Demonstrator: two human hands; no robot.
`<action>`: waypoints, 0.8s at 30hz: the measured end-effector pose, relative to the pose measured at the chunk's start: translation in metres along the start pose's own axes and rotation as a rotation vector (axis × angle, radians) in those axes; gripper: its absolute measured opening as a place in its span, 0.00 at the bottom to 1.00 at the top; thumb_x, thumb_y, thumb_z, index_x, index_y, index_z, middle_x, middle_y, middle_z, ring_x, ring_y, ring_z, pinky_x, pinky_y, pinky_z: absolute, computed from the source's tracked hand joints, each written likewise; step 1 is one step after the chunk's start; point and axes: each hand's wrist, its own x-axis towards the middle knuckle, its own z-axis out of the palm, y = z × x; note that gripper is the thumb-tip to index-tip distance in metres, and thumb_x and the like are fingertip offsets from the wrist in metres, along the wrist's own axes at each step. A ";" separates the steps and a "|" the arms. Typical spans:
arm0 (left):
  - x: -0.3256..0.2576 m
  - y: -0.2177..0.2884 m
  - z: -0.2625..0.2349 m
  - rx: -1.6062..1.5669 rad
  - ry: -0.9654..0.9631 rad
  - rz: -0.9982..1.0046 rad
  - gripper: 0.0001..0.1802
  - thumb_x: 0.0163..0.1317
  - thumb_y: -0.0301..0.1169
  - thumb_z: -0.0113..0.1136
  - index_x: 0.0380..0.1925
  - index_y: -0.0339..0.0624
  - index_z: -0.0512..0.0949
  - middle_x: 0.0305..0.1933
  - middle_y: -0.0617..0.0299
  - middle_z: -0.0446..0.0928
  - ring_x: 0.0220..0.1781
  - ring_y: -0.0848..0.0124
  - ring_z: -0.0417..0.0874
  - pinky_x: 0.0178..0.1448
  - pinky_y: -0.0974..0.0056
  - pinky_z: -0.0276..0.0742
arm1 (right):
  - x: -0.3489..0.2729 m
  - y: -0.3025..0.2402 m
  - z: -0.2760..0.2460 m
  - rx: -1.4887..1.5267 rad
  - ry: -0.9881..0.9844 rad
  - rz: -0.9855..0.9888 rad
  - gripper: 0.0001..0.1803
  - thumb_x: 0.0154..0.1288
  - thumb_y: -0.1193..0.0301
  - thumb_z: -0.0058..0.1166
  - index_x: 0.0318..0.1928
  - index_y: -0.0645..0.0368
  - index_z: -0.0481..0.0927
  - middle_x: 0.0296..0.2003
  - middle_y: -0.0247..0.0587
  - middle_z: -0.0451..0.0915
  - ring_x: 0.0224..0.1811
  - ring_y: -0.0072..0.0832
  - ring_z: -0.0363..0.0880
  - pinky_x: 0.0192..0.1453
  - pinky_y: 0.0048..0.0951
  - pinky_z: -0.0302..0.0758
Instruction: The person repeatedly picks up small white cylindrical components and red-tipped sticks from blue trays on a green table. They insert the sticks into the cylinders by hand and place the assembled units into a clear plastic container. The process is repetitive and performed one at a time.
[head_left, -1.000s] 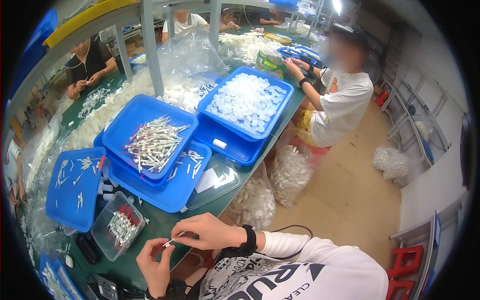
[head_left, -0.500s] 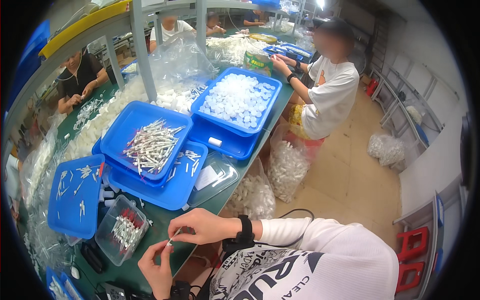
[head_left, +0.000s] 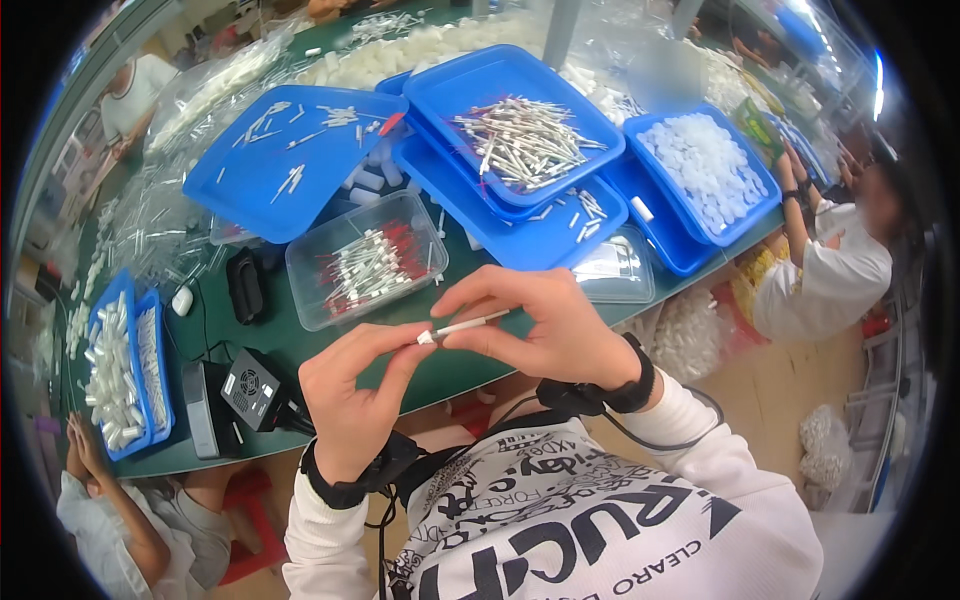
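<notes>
A thin white stick [head_left: 472, 324], slightly tilted, spans the gap between my hands over the table's near edge. My left hand [head_left: 350, 385] pinches a small white end piece [head_left: 426, 338] on the stick between thumb and forefinger. My right hand [head_left: 555, 325] is closed on the stick itself, its far end showing past the fingers. Just beyond my hands sits a clear plastic box [head_left: 310, 312] of similar white sticks, some with red parts. Behind it, a stacked blue tray [head_left: 440, 85] bears a heap of white sticks.
Another blue tray [head_left: 240, 190] with a few sticks leans at left. A tray of translucent white discs [head_left: 700, 170] stands at right. A black fan-vented device [head_left: 255, 390] and a black case [head_left: 245, 285] lie left of me. Co-workers sit at the green table's [head_left: 490, 375] sides.
The view has swung left and downward, bringing the clear box and trays nearer the middle. Both hands still hold the stick, now lying closer to level.
</notes>
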 end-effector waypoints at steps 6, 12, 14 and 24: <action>0.006 0.001 0.006 0.042 0.018 -0.081 0.06 0.56 0.19 0.66 0.35 0.34 0.84 0.31 0.56 0.84 0.31 0.71 0.83 0.37 0.70 0.75 | -0.002 0.008 -0.029 0.012 -0.029 0.020 0.25 0.59 0.71 0.67 0.55 0.62 0.74 0.42 0.40 0.85 0.41 0.27 0.85 0.41 0.25 0.79; 0.019 -0.003 0.027 0.082 -0.063 -0.126 0.06 0.57 0.19 0.65 0.35 0.34 0.84 0.27 0.59 0.83 0.31 0.74 0.83 0.37 0.71 0.74 | -0.006 0.030 -0.025 -0.015 0.073 0.036 0.05 0.64 0.74 0.59 0.40 0.58 0.82 0.29 0.38 0.84 0.31 0.29 0.85 0.33 0.25 0.76; 0.018 -0.012 0.031 0.082 -0.122 -0.126 0.06 0.57 0.20 0.66 0.36 0.35 0.85 0.28 0.59 0.83 0.31 0.73 0.83 0.36 0.71 0.75 | -0.008 0.035 -0.023 -0.044 0.027 0.045 0.04 0.64 0.74 0.59 0.39 0.58 0.82 0.29 0.38 0.84 0.30 0.29 0.84 0.33 0.26 0.76; 0.054 -0.033 -0.012 0.379 -0.030 -0.130 0.18 0.56 0.25 0.63 0.48 0.37 0.79 0.52 0.52 0.79 0.54 0.59 0.80 0.56 0.60 0.73 | 0.051 0.075 -0.099 -0.210 0.277 0.114 0.06 0.63 0.72 0.60 0.40 0.58 0.85 0.31 0.40 0.86 0.31 0.29 0.85 0.36 0.24 0.77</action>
